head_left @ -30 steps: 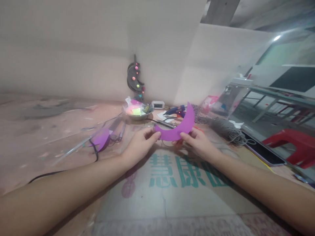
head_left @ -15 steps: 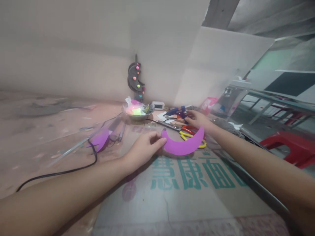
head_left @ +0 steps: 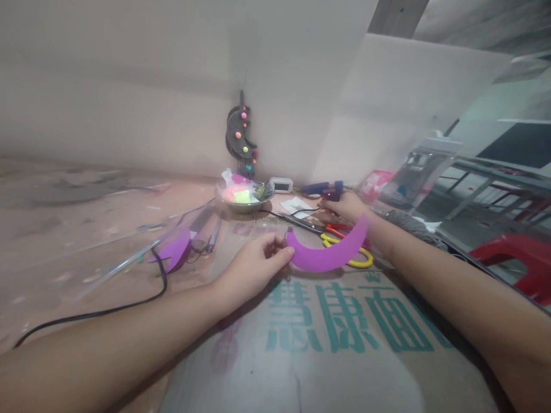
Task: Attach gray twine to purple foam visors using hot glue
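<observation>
My left hand (head_left: 253,267) pinches the left tip of a purple foam crescent (head_left: 329,252) and holds it just above a sheet of cardboard (head_left: 336,344) printed with green characters. My right hand (head_left: 346,207) reaches past the crescent and is closed around a blue glue gun (head_left: 323,188), which is raised a little off the table. Scissors with red handles (head_left: 340,229) and yellow handles (head_left: 359,261) lie under the crescent.
A metal bowl (head_left: 245,198) with bright foam bits stands behind, beside a small white clock (head_left: 282,184). A dark crescent with coloured balls (head_left: 241,135) leans in the wall corner. A purple scrap (head_left: 174,249), a black cable (head_left: 107,310), grey yarn (head_left: 404,221) and a red stool (head_left: 516,258) are around.
My right hand let go of the crescent, reached back to the glue gun and lifted it. The left hand kept the crescent, which tilted flatter.
</observation>
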Demonstrator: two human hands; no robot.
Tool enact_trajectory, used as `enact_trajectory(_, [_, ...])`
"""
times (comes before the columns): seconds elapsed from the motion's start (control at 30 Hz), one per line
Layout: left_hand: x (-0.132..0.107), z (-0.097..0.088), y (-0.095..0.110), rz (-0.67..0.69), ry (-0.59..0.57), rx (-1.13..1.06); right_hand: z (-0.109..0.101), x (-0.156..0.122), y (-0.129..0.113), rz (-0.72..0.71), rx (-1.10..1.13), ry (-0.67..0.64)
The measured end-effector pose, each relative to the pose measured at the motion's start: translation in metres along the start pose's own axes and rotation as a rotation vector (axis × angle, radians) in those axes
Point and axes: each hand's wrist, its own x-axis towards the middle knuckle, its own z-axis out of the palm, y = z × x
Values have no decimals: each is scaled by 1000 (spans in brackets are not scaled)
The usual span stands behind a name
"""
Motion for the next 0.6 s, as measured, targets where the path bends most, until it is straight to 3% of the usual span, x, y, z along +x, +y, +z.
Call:
enact_trajectory(0.2, [-1, 1, 5, 29, 39, 9, -27, -23, -14, 29, 104, 34])
enact_trajectory(0.4, [-4, 1, 6, 21, 144, 101, -55, -74, -22, -228, 259, 310])
enact_trajectory(0.5, [-4, 0, 4, 24, 134, 101, -51, -104, -19, -326, 263, 331])
enact_trajectory(0.6, [-4, 0, 2, 71, 113, 109, -35, -134, -18, -343, 298, 268])
